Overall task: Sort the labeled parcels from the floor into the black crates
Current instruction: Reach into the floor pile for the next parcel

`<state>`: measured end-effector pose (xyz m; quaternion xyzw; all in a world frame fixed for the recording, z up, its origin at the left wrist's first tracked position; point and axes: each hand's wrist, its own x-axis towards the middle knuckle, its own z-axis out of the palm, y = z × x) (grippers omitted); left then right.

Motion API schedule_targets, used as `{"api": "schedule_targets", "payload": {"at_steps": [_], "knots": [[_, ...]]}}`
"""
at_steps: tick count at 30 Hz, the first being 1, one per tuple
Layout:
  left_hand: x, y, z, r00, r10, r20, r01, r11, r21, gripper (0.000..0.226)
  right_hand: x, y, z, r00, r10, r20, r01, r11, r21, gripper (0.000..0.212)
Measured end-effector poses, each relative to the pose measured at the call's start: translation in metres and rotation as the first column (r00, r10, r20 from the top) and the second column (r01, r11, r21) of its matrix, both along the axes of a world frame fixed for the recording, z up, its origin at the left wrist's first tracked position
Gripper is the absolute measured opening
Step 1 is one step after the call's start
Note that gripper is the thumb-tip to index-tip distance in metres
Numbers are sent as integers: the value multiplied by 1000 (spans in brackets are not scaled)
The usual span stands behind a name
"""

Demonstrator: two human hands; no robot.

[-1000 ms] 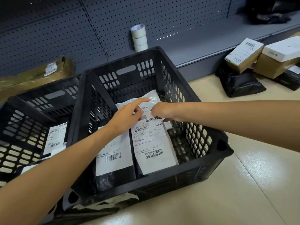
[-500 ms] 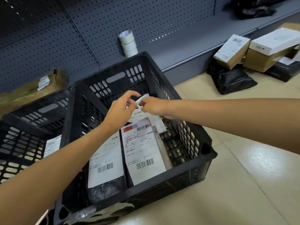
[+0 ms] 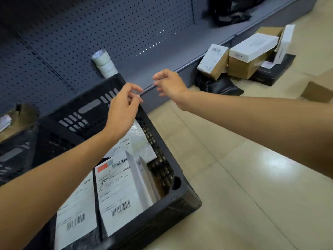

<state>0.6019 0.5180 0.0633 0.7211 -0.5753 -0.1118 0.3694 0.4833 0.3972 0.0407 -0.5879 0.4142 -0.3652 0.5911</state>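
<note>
Both hands hang in the air above the far end of the black crate (image 3: 115,177), holding nothing: the left hand (image 3: 124,109) has its fingers (image 3: 134,88) loosely curled with the tips close to the thumb, a narrow gap and no object visible between them, while the right hand (image 3: 170,83) is relaxed with its fingers (image 3: 159,75) spread a little and pointing towards the left hand, the two hands near each other but apart. Below the left hand's fingers, inside the crate, a labeled parcel with a red patch on its label (image 3: 119,192) stands leaning, a black parcel with a white barcode label (image 3: 76,212) lies just beside it on the near left, and a pale plastic mailer (image 3: 142,143) rests against the crate's right wall behind them. A second black crate (image 3: 12,156) sits to the left of the left forearm. Beyond the fingers of both hands, a stack of white tape rolls (image 3: 105,63) stands against the grey pegboard shelving (image 3: 90,33). To the right of the right hand's fingers, on the beige tiled floor (image 3: 243,195), labeled parcels wait by the shelf base: a small brown box with a label (image 3: 212,60), a larger brown box with a white box on top (image 3: 250,53), and a black bag (image 3: 218,85) below them
</note>
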Motion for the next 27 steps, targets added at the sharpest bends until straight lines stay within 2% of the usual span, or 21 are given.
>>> {"api": "schedule_targets", "payload": {"at_steps": [7, 14, 19, 27], "knots": [[-52, -51, -8, 984, -152, 89, 142, 984, 104, 22, -79, -44, -56, 971, -160, -179, 170, 985, 44, 22], [-83, -85, -31, 964, -226, 142, 197, 961, 192, 17, -120, -72, -94, 944, -126, -306, 166, 980, 106, 15], [-93, -105, -50, 954, -260, 150, 218, 944, 246, 29, -135, -90, -120, 925, -139, -353, 193, 973, 123, 16], [-99, -139, -78, 932, -315, 180, 235, 902, 361, 20, -154, -121, -168, 843, -246, -479, 300, 953, 39, 37]]}}
